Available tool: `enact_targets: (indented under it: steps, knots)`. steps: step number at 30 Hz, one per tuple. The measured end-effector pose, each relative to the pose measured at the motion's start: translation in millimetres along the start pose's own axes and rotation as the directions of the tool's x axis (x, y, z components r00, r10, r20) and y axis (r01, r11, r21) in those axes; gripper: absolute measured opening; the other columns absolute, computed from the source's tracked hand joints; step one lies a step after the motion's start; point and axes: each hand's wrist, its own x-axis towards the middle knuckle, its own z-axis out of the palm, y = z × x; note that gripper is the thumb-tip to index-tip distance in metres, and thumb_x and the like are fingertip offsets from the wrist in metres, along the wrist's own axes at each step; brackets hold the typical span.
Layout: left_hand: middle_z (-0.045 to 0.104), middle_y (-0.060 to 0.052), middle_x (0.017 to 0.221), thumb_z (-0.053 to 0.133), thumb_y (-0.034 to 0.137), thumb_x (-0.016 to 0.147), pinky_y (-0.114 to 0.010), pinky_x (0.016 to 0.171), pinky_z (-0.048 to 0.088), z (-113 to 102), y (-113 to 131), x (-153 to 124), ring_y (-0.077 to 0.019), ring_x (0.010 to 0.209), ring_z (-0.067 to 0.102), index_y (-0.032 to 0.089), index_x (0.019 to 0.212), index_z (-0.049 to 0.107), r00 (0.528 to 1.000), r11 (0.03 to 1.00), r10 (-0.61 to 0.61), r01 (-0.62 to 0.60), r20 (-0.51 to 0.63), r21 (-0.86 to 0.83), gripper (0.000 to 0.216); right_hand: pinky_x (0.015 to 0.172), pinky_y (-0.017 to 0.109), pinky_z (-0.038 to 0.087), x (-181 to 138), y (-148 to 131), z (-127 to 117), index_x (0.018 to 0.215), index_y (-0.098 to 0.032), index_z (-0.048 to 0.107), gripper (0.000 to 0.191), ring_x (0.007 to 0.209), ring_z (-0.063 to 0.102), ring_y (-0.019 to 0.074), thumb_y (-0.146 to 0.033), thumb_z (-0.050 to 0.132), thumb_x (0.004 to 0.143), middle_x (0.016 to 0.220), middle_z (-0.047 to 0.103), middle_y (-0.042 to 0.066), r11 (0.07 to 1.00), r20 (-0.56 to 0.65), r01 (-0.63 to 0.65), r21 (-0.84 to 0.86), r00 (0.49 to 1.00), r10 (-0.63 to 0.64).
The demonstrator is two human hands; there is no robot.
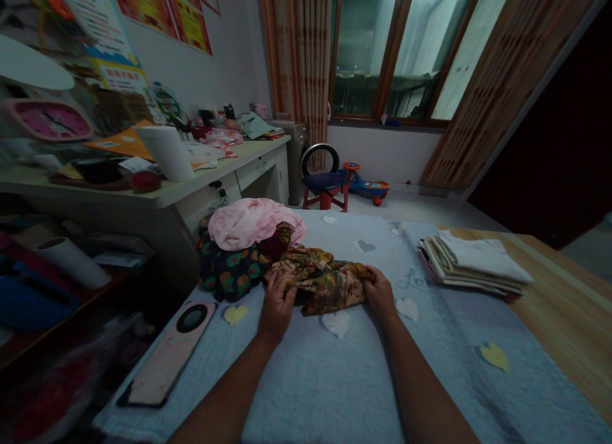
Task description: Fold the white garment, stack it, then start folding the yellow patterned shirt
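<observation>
A crumpled brown and yellow patterned garment (329,281) lies on the light blue blanket (325,380) between my hands. My left hand (278,300) grips its left end, fingers bent over the cloth. At the right end, my right hand (380,291) pinches the edge between thumb and fingers. Touching the garment on its left is a loose heap: a pink cloth (253,222) on top of a dark cloth with green and orange spots (227,265). A folded stack of clothes (473,262), white on top, sits farther right.
A smartphone (169,358) lies face down at the blanket's left edge. To the left stands a cluttered desk (210,179) holding a white paper roll (165,152) and a pink clock (50,120). Beyond the blanket are a red stool (326,192) and a blue ride-on toy (368,185). Bare wood (559,272) shows at right.
</observation>
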Motion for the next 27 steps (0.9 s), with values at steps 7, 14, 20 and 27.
enact_targets:
  steps: [7, 14, 20, 27]
  knots:
    - [0.070, -0.002, 0.087, 0.053, 0.046, 0.090, -0.030, 0.077, 0.051, 0.9, 0.9, -0.7, -0.0207, 0.087, 0.065, 0.018, 0.093, 0.064, 0.930, 0.805, -0.284, 0.364, 0.235, -0.468, 0.030, 0.075, 0.031, 0.051, 7.7, -5.1, -14.8, 0.089, -0.018, 0.069, 0.026, 0.078, 0.064, 0.0188, -0.032, 0.058, 0.070, 0.083, 0.071, 0.001, 0.933, -0.257, -0.144, 0.330, 0.937, 0.236]
    - [0.069, -0.002, 0.086, 0.053, 0.037, 0.091, -0.028, 0.077, 0.047, -3.4, 18.5, -5.2, -0.0191, 0.083, 0.064, 0.019, 0.092, 0.067, 0.961, 0.988, -0.097, 0.124, 0.260, -0.089, 0.023, 0.055, 0.026, 0.047, 11.7, -3.5, -21.0, 0.081, -0.021, 0.059, 0.021, 0.052, 0.056, 0.0129, -0.038, 0.065, 0.069, 0.059, 0.060, -0.007, 0.741, -0.255, -0.183, 0.646, 0.864, 0.435]
    - [0.065, -0.006, 0.096, 0.040, 0.034, 0.097, -0.032, 0.087, 0.047, 0.5, 36.2, 4.0, -0.0200, 0.096, 0.060, 0.020, 0.075, 0.065, 0.969, 0.998, 0.067, -0.066, 0.237, -0.012, 0.036, 0.056, 0.027, 0.047, 9.7, -11.1, -22.9, 0.084, -0.021, 0.060, 0.023, 0.051, 0.055, 0.0130, -0.036, 0.069, 0.069, 0.058, 0.059, -0.007, 0.711, -0.126, -0.190, 0.677, 0.922, 0.366]
    - [0.056, -0.011, 0.131, 0.070, 0.020, 0.073, -0.047, 0.100, 0.043, 24.3, 26.6, 15.5, -0.0314, 0.120, 0.054, 0.026, 0.119, 0.065, 0.877, 0.911, -0.006, -0.192, 0.480, 0.364, 0.047, 0.050, 0.026, 0.045, 11.3, -5.1, -23.0, 0.084, -0.020, 0.062, 0.026, 0.049, 0.051, 0.0120, -0.018, 0.059, 0.058, 0.062, 0.061, -0.006, 0.764, -0.132, -0.216, 0.609, 0.922, 0.365]
